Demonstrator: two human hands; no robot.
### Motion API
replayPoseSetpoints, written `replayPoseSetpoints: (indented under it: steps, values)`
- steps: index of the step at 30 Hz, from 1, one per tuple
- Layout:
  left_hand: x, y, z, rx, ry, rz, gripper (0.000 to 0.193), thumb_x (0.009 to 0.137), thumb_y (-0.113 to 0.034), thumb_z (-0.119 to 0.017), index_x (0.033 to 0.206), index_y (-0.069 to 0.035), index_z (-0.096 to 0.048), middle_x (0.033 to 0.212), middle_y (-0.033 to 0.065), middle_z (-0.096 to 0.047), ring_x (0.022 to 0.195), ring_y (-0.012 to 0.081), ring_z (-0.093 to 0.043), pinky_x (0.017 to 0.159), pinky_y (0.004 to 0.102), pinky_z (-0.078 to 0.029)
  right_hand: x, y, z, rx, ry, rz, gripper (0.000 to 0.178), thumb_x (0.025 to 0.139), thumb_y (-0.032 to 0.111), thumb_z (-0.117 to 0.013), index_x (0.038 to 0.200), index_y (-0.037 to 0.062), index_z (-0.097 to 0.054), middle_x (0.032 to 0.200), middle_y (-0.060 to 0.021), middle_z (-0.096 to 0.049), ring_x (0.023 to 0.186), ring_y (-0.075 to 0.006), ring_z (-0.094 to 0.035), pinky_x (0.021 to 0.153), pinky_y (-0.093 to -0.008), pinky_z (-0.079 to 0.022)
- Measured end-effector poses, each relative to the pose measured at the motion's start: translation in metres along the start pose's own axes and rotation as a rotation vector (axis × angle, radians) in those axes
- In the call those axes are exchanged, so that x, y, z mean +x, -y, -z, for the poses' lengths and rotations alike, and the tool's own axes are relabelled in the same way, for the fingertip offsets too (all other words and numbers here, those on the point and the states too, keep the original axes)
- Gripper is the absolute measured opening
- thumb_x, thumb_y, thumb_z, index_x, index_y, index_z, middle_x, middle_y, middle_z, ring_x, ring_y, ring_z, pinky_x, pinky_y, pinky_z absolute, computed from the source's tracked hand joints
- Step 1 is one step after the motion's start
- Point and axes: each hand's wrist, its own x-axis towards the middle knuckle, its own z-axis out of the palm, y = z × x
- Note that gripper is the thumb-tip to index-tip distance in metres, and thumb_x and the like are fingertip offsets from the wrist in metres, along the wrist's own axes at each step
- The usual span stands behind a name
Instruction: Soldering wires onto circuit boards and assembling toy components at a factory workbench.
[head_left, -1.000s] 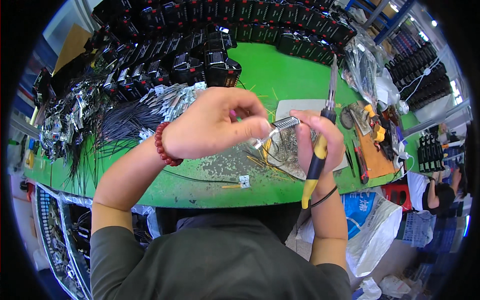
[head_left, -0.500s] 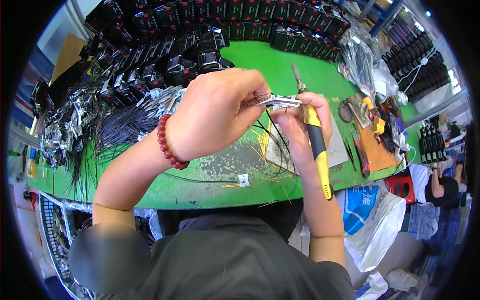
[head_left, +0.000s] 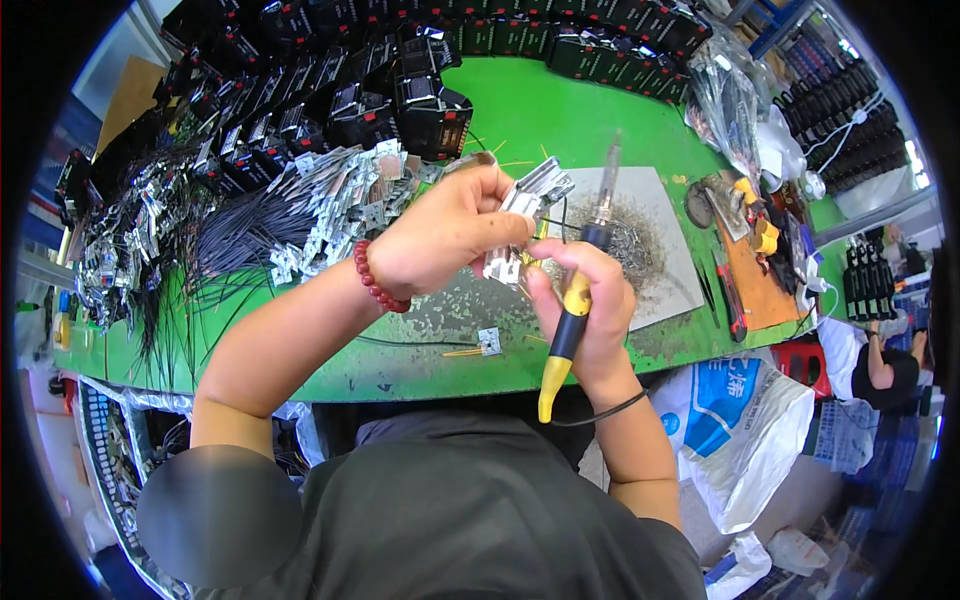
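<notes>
My left hand (head_left: 445, 232), with a red bead bracelet at its wrist, is closed on a silver sheet-metal part (head_left: 540, 190) with folded edges. A black wire hangs by that part. My right hand (head_left: 600, 310) grips a yellow-and-black soldering iron (head_left: 567, 338), its metal tip pointing away and up past the metal part, apart from it. The right thumb and index finger come close to the part's lower end and a thin wire there; whether they pinch the wire I cannot make out. Below the hands, a small square white board (head_left: 489, 341) lies beside thin yellow wires (head_left: 462, 352).
Piles of silver metal parts (head_left: 345, 195) with black wires cover the table's left. Rows of black housings (head_left: 430, 115) line the back. A pale board (head_left: 665, 250) with scraps lies right of my hands, then red-handled tweezers or cutters (head_left: 731, 305) and an orange board (head_left: 775, 295).
The metal part has turned and now shows its broad face. My right hand has come lower and left, and the iron's tip now leans right instead of left.
</notes>
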Motion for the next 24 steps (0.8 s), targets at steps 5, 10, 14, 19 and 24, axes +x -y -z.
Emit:
replayPoseSetpoints:
  steps: [5, 10, 14, 19, 24]
  values:
    - [-0.017, 0.023, 0.016, -0.224, -0.195, -0.139, 0.028, 0.088, -0.013, -0.064, 0.112, -0.001, -0.054, 0.086, 0.0004, -0.062, 0.070, 0.0052, -0.057, 0.061, 0.0202, -0.047, -0.016, -0.017, 0.008, -0.047, 0.249, 0.050, 0.035, 0.070, 0.002, -0.065, 0.103, 0.0118, -0.057, 0.067, -0.0006, -0.057, 0.056, -0.0189, -0.059, 0.049, -0.0295, -0.045]
    - [-0.085, 0.070, 0.071, 0.119, -0.561, -0.063, 0.021, 0.085, -0.008, -0.066, 0.101, -0.002, -0.053, 0.080, -0.0013, -0.060, 0.068, 0.0028, -0.052, 0.058, 0.0200, -0.041, -0.057, -0.032, 0.039, -0.280, 0.507, -0.005, 0.025, 0.071, 0.007, -0.063, 0.096, 0.0144, -0.062, 0.060, -0.0015, -0.048, 0.052, -0.0215, -0.050, 0.048, -0.0348, -0.036]
    - [-0.124, 0.120, 0.066, 0.242, -0.744, 0.009, 0.017, 0.084, -0.001, -0.063, 0.097, -0.002, -0.052, 0.074, -0.0017, -0.058, 0.063, 0.0018, -0.049, 0.052, 0.0192, -0.036, -0.079, -0.024, 0.031, -0.280, 0.562, -0.071, 0.020, 0.071, 0.008, -0.063, 0.091, 0.0123, -0.062, 0.061, -0.0019, -0.049, 0.057, -0.0227, -0.049, 0.051, -0.0349, -0.033]
    - [-0.131, 0.114, 0.055, 1.019, -0.877, 0.171, 0.031, 0.075, -0.012, -0.070, 0.104, -0.008, -0.058, 0.067, 0.0047, -0.056, 0.052, 0.0160, -0.052, 0.050, 0.0296, -0.041, -0.102, -0.022, 0.016, -0.244, 0.391, -0.267, 0.035, 0.066, -0.008, -0.066, 0.094, 0.0110, -0.060, 0.069, -0.0049, -0.055, 0.062, -0.0251, -0.051, 0.057, -0.0353, -0.037]
    - [-0.114, 0.082, 0.042, 1.501, -0.778, -0.270, 0.031, 0.069, -0.005, -0.071, 0.098, -0.009, -0.064, 0.089, 0.0091, -0.062, 0.086, 0.0289, -0.060, 0.071, 0.0379, -0.049, -0.111, -0.036, 0.027, 0.051, 0.359, -0.508, 0.028, 0.077, -0.006, -0.063, 0.101, 0.0084, -0.060, 0.079, -0.0072, -0.063, 0.066, -0.0200, -0.062, 0.060, -0.0309, -0.047]
